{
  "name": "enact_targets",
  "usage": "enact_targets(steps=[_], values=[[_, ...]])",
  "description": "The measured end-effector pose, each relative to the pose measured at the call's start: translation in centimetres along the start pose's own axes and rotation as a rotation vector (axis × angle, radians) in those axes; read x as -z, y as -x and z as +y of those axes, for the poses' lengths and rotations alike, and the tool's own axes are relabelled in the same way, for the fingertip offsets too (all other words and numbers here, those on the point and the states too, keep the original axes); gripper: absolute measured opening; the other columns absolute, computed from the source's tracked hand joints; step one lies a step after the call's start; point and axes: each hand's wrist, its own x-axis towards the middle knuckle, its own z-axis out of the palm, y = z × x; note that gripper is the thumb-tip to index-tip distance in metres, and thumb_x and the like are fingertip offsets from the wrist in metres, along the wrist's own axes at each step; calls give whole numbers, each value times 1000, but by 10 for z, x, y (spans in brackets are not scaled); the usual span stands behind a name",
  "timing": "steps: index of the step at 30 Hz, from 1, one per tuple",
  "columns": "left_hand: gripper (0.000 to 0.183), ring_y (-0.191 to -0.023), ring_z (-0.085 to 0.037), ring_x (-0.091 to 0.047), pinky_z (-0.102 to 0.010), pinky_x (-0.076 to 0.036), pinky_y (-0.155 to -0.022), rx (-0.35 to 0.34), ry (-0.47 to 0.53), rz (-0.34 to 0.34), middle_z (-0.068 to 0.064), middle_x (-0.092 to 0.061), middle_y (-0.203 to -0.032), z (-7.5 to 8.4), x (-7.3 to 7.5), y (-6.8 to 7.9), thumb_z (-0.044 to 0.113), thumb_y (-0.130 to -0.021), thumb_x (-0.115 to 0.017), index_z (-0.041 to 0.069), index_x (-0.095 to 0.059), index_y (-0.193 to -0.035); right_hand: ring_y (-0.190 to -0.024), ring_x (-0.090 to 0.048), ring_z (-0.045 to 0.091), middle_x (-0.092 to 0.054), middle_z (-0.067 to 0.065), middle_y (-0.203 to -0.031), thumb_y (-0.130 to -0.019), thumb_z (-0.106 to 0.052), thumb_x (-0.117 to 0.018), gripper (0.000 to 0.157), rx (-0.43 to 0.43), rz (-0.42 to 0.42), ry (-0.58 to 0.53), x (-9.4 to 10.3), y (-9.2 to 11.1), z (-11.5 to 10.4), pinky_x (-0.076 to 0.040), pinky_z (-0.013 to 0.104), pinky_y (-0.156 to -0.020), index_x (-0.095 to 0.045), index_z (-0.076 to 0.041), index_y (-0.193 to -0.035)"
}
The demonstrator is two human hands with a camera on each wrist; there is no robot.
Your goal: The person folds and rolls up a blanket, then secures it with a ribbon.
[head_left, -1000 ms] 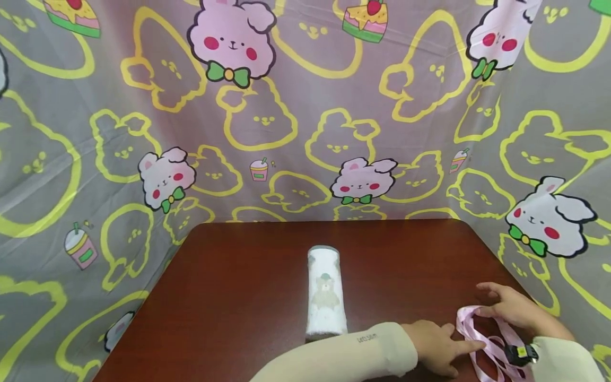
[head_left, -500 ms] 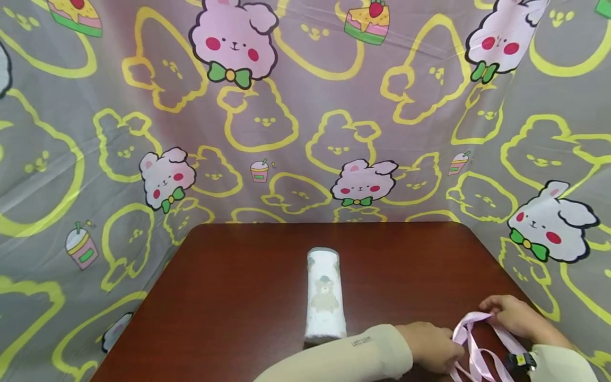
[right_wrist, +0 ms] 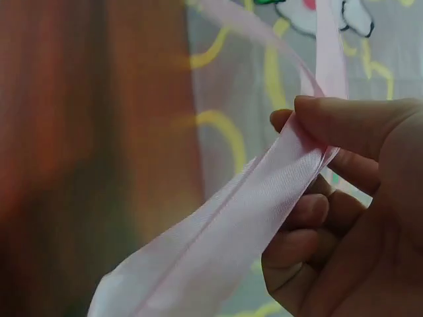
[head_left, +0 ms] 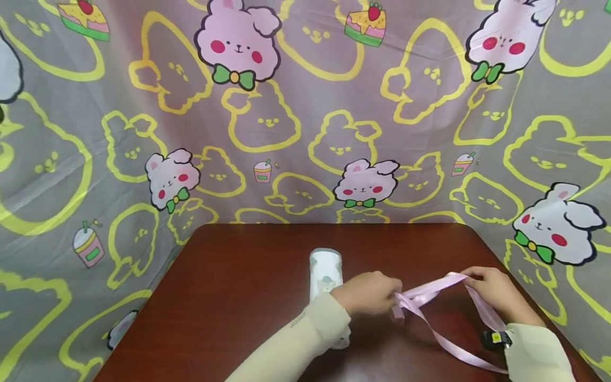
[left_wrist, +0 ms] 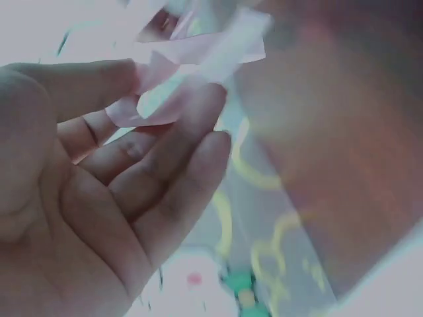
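A pale pink satin ribbon (head_left: 431, 289) stretches between my two hands above the right part of the table. My left hand (head_left: 374, 293) pinches one bunched part of it; in the left wrist view the thumb and index fingertips meet on the ribbon (left_wrist: 155, 119) while the other fingers extend loosely. My right hand (head_left: 496, 289) grips another part, and in the right wrist view the thumb presses a doubled length of ribbon (right_wrist: 231, 231) against the fingers. A loop hangs below and trails toward the right sleeve.
Partly behind my left forearm, a white cylinder with a bear print (head_left: 326, 268) lies on the dark red-brown table (head_left: 238, 286). A black device with a yellow label (head_left: 496, 338) sits by the right wrist. Patterned grey cloth (head_left: 296, 132) surrounds the table.
Both hands have lifted the ribbon from the table. The left hand has moved up and left with its part, drawing the ribbon out; the right hand has risen slightly.
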Motion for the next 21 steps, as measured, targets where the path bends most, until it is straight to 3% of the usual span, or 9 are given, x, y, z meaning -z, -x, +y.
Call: enact_targets(steps=[6, 12, 16, 21], values=[[8, -62, -1, -47, -17, -40, -57, 72, 277, 242, 12, -52, -69, -48, 27, 38, 22, -96, -63, 18, -61, -89, -77, -54, 24, -69, 13, -95, -91, -10, -65, 12, 94, 81, -24, 8, -24, -44, -42, 37, -64, -72, -4, -99], [6, -71, -8, -57, -26, -48, -62, 220, 613, 509, 10, -62, -78, -89, 40, 85, 23, -94, -67, 17, -66, -92, -77, -56, 19, -68, 7, -88, -89, -8, -69, 7, 201, 191, -175, -7, -40, -99, -44, 31, -63, -71, -4, -94], [10, -77, -16, -63, -31, -50, -67, 286, 706, 649, 3, -66, -84, -116, 51, 105, 24, -93, -68, 14, -66, -93, -79, -56, 15, -66, 7, -88, -89, -9, -70, 7, 232, 221, -314, -17, -46, -117, -44, 27, -64, -69, -2, -92], [14, -81, -24, -67, -36, -54, -75, 351, 771, 793, -14, -69, -90, -147, 70, 131, 14, -94, -67, 0, -66, -96, -75, -55, 15, -65, 9, -84, -91, -11, -68, 13, 184, 199, -421, -15, -47, -114, -45, 31, -62, -66, 1, -94]])
